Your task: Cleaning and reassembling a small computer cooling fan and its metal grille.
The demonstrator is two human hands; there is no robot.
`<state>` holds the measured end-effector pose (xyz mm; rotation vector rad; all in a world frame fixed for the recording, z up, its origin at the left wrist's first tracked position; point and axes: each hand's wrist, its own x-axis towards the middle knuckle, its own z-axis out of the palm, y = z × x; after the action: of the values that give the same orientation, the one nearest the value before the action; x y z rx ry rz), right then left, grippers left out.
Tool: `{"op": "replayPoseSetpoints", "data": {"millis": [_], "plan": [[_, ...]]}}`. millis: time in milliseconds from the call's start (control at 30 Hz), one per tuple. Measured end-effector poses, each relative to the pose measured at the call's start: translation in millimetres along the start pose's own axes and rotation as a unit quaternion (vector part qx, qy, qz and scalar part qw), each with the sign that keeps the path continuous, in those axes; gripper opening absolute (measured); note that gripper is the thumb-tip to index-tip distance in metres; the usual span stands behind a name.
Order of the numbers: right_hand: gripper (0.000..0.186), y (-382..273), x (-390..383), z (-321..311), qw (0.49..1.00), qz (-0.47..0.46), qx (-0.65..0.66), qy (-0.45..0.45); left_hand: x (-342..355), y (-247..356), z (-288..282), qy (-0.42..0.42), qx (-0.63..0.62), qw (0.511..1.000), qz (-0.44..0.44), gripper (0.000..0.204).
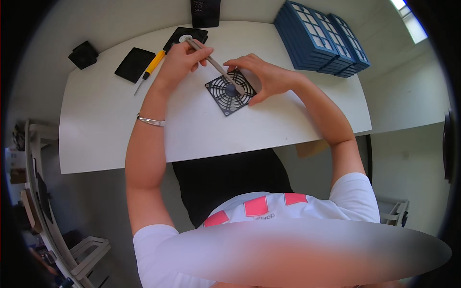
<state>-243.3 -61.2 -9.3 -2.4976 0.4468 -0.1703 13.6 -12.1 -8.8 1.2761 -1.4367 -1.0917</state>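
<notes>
A square black fan guard [221, 99] with concentric rings lies on the white table [110, 129], turned cornerwise. My right hand [266, 78] grips it from the right, fingers at its far corner and thumb at its near right edge. Held in my left hand [185, 61] is a slim grey-handled brush [214, 64], slanting down to the right. Its small tip rests on the guard's rings, just right of the centre. The fingertips of my left hand close around the upper part of the handle.
Left of my left hand lie a yellow-handled screwdriver [155, 63] and a black square pad [135, 65]. Behind it is a black tray [199, 35] with a white disc [185, 38]. Blue-framed panels [307, 36] stand stacked at the back right. A black panel [205, 13] rises at the back.
</notes>
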Motion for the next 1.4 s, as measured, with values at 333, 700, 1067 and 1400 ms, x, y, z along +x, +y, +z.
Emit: {"op": "replayPoseSetpoints", "data": {"millis": [333,700,1067,1400], "plan": [[0.095,14.4,-5.8,5.8,0.998,-0.039,0.032,0.04,2.9,-6.8,10.1,0.056,-0.054,0.996,-0.043,0.024],[0.095,12.9,-7.2,6.5,0.997,-0.022,0.05,0.049,5.0,-10.1,7.3,0.098,-0.059,0.992,-0.053,0.025],[0.094,13.1,-5.7,6.4,0.998,-0.022,0.043,0.049,9.1,-18.8,-7.9,0.137,-0.05,0.987,-0.065,0.022],[0.093,15.4,-5.2,8.9,0.997,-0.029,0.041,0.054,8.1,-17.3,-7.1,0.135,-0.04,0.988,-0.056,0.02]]}}
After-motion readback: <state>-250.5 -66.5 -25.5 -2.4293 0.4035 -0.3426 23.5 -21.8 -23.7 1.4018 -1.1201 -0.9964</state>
